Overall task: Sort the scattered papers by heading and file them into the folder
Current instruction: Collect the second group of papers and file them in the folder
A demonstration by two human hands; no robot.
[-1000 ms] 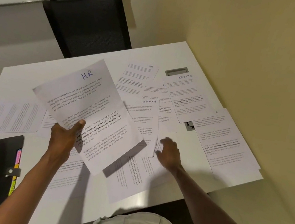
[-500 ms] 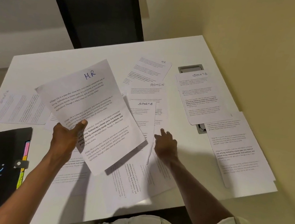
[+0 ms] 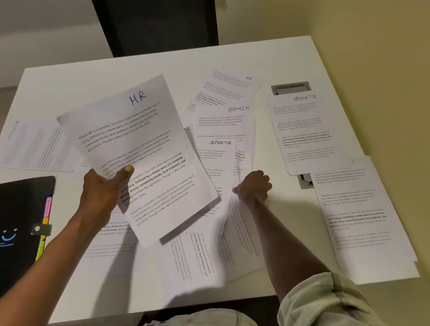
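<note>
Clearly my left hand [image 3: 102, 188] pinches the white printed HR-headed sheet [image 3: 138, 152] aloft over the white table [image 3: 81, 83]; my right hand [image 3: 253, 187], fingers curled, grips 1 overlapping sheet's edge [image 3: 231, 215], which may drag neighbours; the black folder [image 3: 2, 229] lies closed left

Head camera looks steeply down, close above the table [image 3: 54, 79].
</note>
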